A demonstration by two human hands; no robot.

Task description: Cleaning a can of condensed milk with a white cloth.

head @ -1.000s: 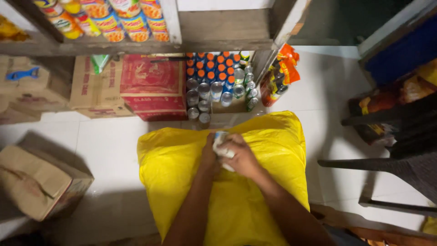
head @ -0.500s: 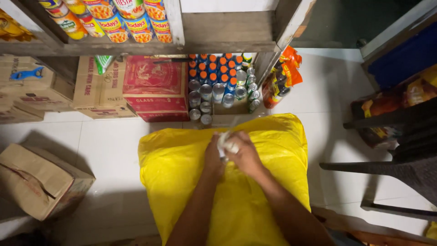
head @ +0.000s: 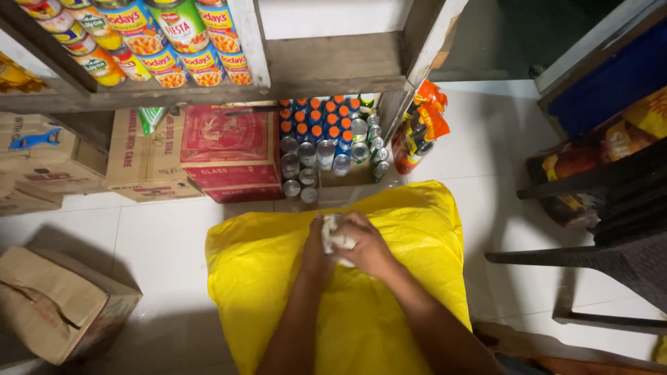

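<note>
A big yellow sack (head: 264,278) stands on the white floor in front of me, full and bulging. Both hands meet at the middle of its top. My left hand (head: 316,246) and my right hand (head: 368,243) are closed together around a small bunch of white material (head: 335,235), which looks like the gathered neck or a tie of the sack. Only a bit of that white bunch shows between my fingers. My forearms reach over the sack from below.
Wooden shelves with cans (head: 149,42) rise ahead. Under them sit a red carton (head: 229,149), brown cartons (head: 139,156) and a tray of bottles and tins (head: 323,142). A brown box (head: 59,302) lies at left. Dark plastic chairs (head: 611,236) stand at right.
My hands stay clamped on the white bunch, shifting slightly as they work it. The view has tilted a little.
</note>
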